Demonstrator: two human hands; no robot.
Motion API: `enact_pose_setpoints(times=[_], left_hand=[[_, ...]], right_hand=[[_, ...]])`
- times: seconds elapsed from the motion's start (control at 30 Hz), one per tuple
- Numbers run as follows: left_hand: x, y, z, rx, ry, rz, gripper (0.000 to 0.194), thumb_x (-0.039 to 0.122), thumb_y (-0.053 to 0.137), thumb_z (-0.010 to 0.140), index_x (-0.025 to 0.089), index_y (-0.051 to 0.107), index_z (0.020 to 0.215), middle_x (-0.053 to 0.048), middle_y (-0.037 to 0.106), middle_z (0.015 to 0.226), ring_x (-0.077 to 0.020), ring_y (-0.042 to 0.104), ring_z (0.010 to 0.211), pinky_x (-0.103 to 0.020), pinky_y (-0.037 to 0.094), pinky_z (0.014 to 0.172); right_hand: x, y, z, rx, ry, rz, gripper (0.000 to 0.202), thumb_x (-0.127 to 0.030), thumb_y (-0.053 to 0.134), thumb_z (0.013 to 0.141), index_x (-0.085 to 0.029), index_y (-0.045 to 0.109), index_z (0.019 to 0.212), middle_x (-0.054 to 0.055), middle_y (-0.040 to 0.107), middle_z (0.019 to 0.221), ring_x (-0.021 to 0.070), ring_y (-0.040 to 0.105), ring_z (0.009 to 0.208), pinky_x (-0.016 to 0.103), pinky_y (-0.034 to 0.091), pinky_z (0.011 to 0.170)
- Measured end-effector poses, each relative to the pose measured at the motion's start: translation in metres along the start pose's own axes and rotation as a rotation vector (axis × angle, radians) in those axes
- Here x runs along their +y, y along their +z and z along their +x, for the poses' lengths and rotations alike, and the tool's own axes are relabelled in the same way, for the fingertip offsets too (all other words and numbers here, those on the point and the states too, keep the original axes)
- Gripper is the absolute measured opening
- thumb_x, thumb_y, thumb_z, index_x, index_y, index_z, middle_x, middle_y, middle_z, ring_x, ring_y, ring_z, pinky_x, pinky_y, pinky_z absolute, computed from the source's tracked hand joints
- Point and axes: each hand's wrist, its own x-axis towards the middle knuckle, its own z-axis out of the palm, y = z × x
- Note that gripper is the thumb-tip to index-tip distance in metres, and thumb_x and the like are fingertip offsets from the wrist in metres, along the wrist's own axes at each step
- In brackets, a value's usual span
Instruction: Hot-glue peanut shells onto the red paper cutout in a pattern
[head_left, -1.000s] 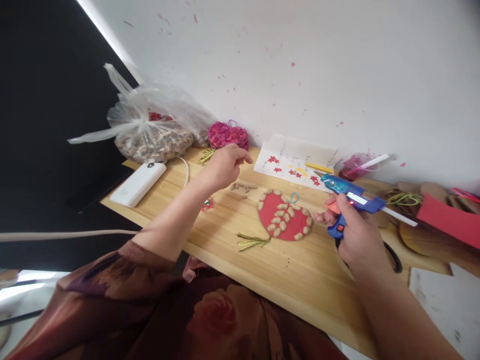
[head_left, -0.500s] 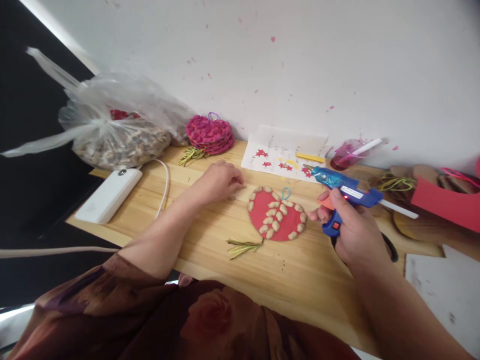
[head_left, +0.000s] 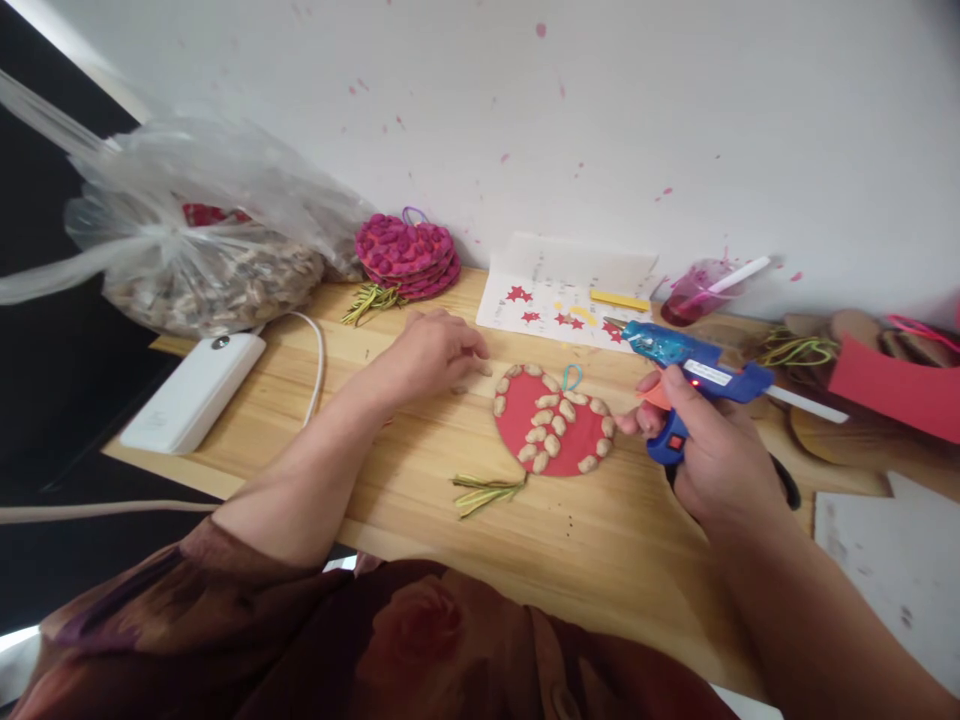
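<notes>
My right hand (head_left: 705,440) is wrapped round the handle of a blue hot glue gun (head_left: 690,362). A white glue stick (head_left: 810,403) pokes out of its rear, and its nozzle points left over the paper. My left hand (head_left: 439,355) rests low over the wood with loosely bent fingers spread apart; what lies under the fingertips is partly hidden. Between both hands lies a red apple-shaped piece (head_left: 514,430) with peanuts (head_left: 551,443) along parts of its rim and in rows down its middle. It has a blue loop (head_left: 572,377) on top and a green-yellow tassel (head_left: 487,492) below.
A clear bag of peanuts (head_left: 217,285) and a white power bank (head_left: 191,390) with a cable stand left. Pink decorated pieces (head_left: 409,255) are stacked behind. Paper with red stars (head_left: 499,310), a cup of red paint (head_left: 694,295) and red card (head_left: 892,390) lie rearward and right.
The view has shifted slightly, so the bag and power bank appear further left. My left hand's fingers are a little more extended. My right hand still holds the glue gun.
</notes>
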Motion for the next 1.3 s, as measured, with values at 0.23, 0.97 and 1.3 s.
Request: enact_pose_setpoints(times=[0.23, 0.97, 1.3], left_hand=[[0.007, 0.002, -0.002, -0.072, 0.021, -0.021, 0.025, 0.013, 0.054, 0.087, 0.023, 0.078, 0.088, -0.005, 0.075, 0.096, -0.0248, 0.062, 0.1, -0.041, 0.038, 0.092], [0.017, -0.008, -0.002, -0.116, -0.237, 0.15, 0.029, 0.045, 0.06, 0.08, 0.022, 0.077, 0.084, -0.005, 0.077, 0.083, -0.0245, 0.067, 0.083, -0.036, 0.04, 0.08], [0.018, -0.012, -0.005, -0.061, -0.252, 0.063, 0.032, 0.034, 0.054, 0.08, 0.02, 0.078, 0.097, -0.005, 0.078, 0.095, -0.0221, 0.069, 0.087, -0.031, 0.044, 0.077]], right_hand=[[0.003, -0.001, 0.0, 0.017, -0.027, -0.037, 0.03, -0.051, 0.078, 0.08, -0.022, 0.069, 0.077, -0.004, 0.055, 0.054, 0.0111, 0.053, 0.049, 0.025, 0.044, 0.051], [0.0, 0.002, 0.0, -0.019, -0.053, -0.09, 0.036, -0.057, 0.075, 0.081, -0.022, 0.065, 0.076, -0.005, 0.053, 0.05, 0.0123, 0.055, 0.048, 0.029, 0.05, 0.055], [-0.001, 0.0, 0.001, -0.016, -0.049, -0.08, 0.038, -0.059, 0.077, 0.078, -0.023, 0.067, 0.077, -0.005, 0.055, 0.051, 0.0115, 0.056, 0.048, 0.028, 0.052, 0.057]])
